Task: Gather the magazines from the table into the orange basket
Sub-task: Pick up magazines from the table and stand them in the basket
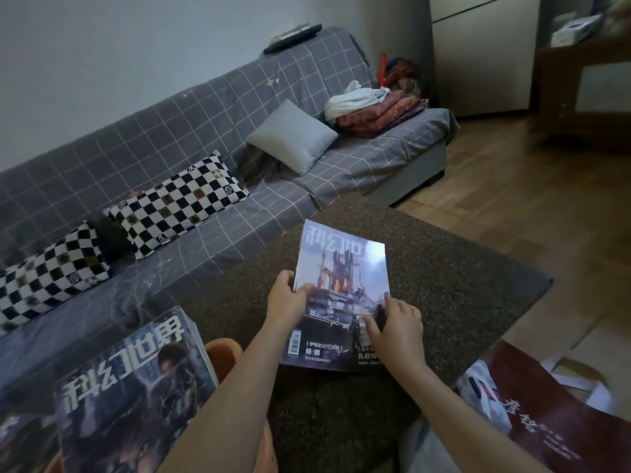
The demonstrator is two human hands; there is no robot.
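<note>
A magazine with a bluish industrial cover and white title is held over the dark speckled table, its far end tilted up. My left hand grips its left edge. My right hand grips its lower right side. A stack of magazines with a dark figure cover sits at the lower left in the orange basket, whose rim shows beside my left forearm.
A grey checked sofa runs along the left with two black-and-white checkered cushions, a grey cushion and folded cloths. A dark red bag lies at the lower right. Wooden floor lies beyond the table.
</note>
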